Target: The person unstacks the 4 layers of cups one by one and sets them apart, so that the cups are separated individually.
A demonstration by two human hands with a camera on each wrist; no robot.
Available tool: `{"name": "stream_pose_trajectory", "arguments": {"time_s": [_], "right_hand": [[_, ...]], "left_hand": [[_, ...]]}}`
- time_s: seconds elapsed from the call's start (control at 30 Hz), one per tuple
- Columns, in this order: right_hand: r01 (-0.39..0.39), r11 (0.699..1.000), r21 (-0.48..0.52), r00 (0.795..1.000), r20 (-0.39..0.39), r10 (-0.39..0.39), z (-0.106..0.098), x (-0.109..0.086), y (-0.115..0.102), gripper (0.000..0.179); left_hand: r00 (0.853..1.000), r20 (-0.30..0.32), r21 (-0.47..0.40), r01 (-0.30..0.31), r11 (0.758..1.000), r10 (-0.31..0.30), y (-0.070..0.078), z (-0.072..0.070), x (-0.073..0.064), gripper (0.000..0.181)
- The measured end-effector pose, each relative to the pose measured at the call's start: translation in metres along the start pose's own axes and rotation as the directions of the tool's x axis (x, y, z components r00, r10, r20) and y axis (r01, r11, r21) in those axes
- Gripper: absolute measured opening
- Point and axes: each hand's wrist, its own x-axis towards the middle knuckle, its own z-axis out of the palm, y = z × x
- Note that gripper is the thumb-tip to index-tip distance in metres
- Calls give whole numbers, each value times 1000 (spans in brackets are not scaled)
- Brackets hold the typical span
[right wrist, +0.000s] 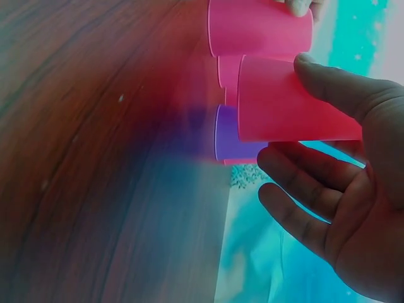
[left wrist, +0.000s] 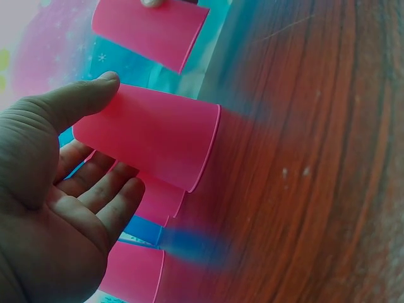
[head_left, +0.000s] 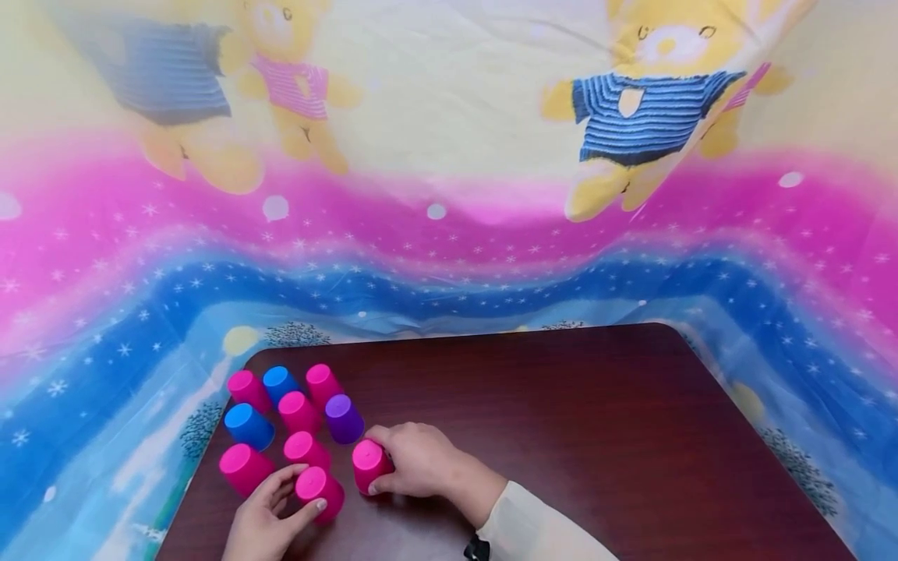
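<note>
My left hand [head_left: 265,520] holds an upside-down pink cup [head_left: 319,495] near the front of the group, thumb on its near side and fingers behind it. In the left wrist view this pink cup [left wrist: 148,132] has the thumb pressed near its base. To its right, my right hand [head_left: 421,461] grips another upside-down pink cup [head_left: 370,466] between thumb and fingers. The right wrist view shows that pink cup [right wrist: 290,104] up close, the lower fingers loosely bent below it. A purple cup [head_left: 344,419] stands just beyond the right hand.
Behind the hands stand upside-down pink cups, one of them at far left [head_left: 245,469], and two blue cups, the nearer blue cup [head_left: 249,426] on the left. All are on a dark brown wooden table [head_left: 596,436]. A cartoon bear cloth [head_left: 449,234] hangs behind it.
</note>
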Motion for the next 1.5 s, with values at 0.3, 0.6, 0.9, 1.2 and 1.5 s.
{"name": "stream_pose_trajectory", "arguments": {"time_s": [0.3,0.6,0.9,1.2,1.5], "right_hand": [[4,1000,-7,999,42,-4,9,14,-8,61],[18,999,-40,999,36,-16,19,20,-9,60],[-1,998,-56,998,63,5,26,19,-8,60],[-9,998,-65,998,56,12,27,19,-7,60],[-5,999,-41,999,39,7,25,13,-4,74]], "left_hand": [[1000,5,-21,0,1000,0,1,-1,0,70],[1000,-3,-41,-5,999,5,-1,0,1,71],[1000,3,-28,24,999,-24,-1,0,1,72],[1000,-1,-47,1,999,-1,1,0,1,72],[1000,-6,-32,-18,999,18,1,-1,1,72]]}}
